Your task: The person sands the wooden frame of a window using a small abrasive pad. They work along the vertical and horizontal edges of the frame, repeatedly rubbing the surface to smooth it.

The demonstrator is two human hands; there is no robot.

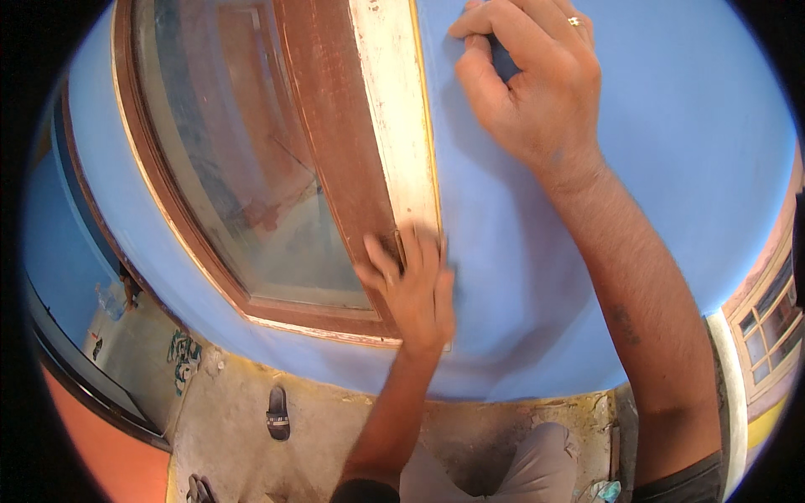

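My left hand (417,293) lies against the lower part of a window frame, its fingers apart and slightly blurred. The fingers rest across a pale, worn wooden strip (394,101) and the brown frame board (331,126) beside it. A thin yellow line runs along the strip's right edge, next to the blue wall (688,142). Higher up and to the right, my right hand (541,88) is closed in front of this wall, thumb and index finger brought together. Whatever those fingertips hold, if anything, is hidden. A ring shows on one finger.
Left of the frame board is the window glass (251,168), full of reflections. Below, a dark slipper (277,413) lies on the concrete floor (226,444), with more footwear (199,489) at the lower left. A doorway opens at far left; a gridded window (763,335) stands at far right.
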